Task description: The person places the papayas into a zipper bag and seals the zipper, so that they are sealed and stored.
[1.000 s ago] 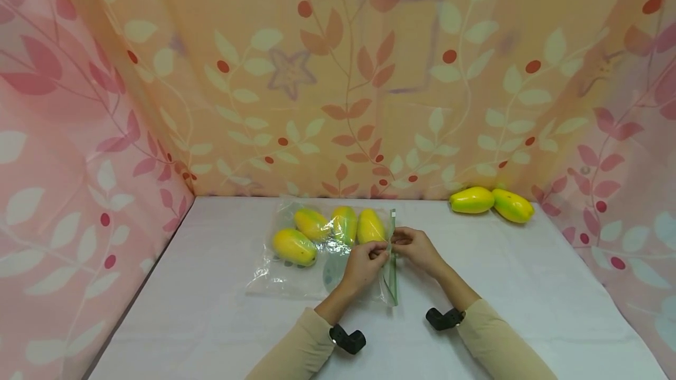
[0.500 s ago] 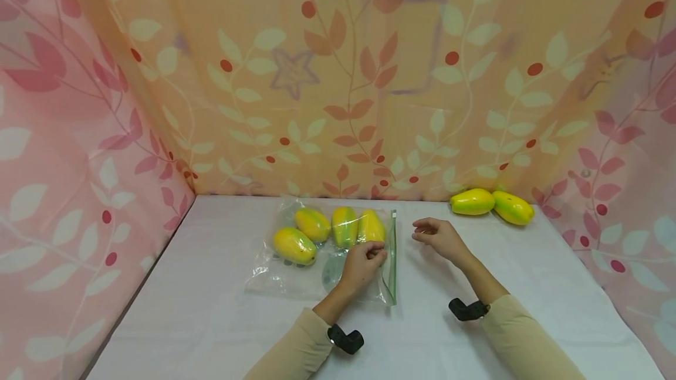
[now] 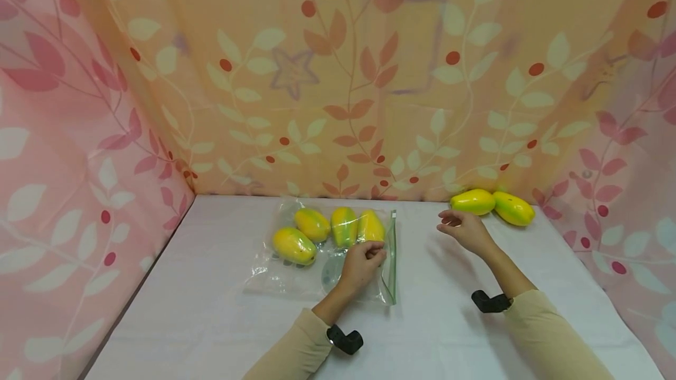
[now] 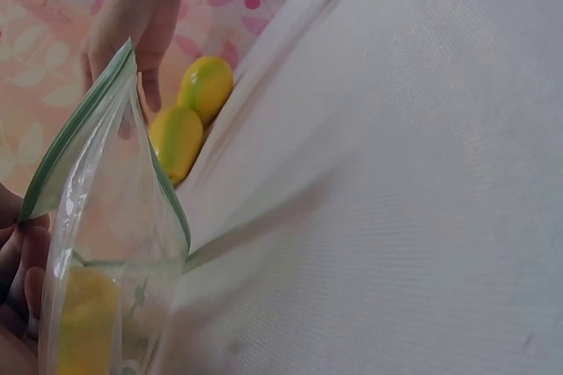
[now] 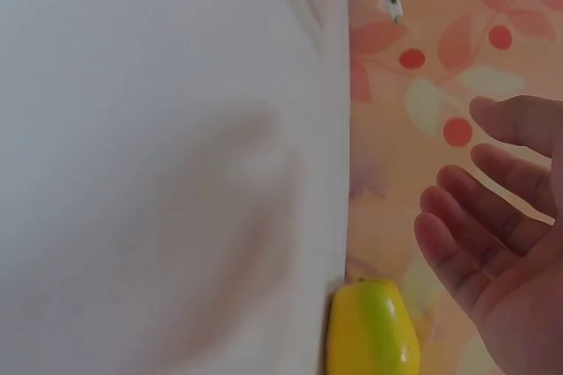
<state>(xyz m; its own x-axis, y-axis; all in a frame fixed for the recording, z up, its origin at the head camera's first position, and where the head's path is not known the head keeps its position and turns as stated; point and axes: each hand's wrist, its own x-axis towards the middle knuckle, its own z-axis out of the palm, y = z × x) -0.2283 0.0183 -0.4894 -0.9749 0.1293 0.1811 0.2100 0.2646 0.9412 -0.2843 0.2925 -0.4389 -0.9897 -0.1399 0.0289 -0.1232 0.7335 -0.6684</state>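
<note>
A clear zip bag [image 3: 301, 283] with a green-edged mouth lies on the table, holding several yellow-green papayas [image 3: 294, 246]. My left hand [image 3: 361, 265] pinches the rim of the bag near the middle of its mouth; in the left wrist view the green rims [image 4: 81, 120] stand apart. To the right, my right hand [image 3: 469, 232] hovers with nothing in it, fingers loosely bent and spread in the right wrist view. Just beyond it lie two loose papayas, one [image 3: 473, 202] nearer the hand and one [image 3: 514, 209] farther right.
The white-covered table [image 3: 211, 333] ends at a patterned cloth backdrop [image 3: 338, 151], which the loose papayas lie close to. Pink patterned cloth [image 3: 68, 204] also walls the left side, and more stands on the right. A black wrist camera [image 3: 491, 302] sits on each forearm.
My right hand has let go of the bag's mouth and moved right, toward the two loose papayas. My left hand has stayed at the rim.
</note>
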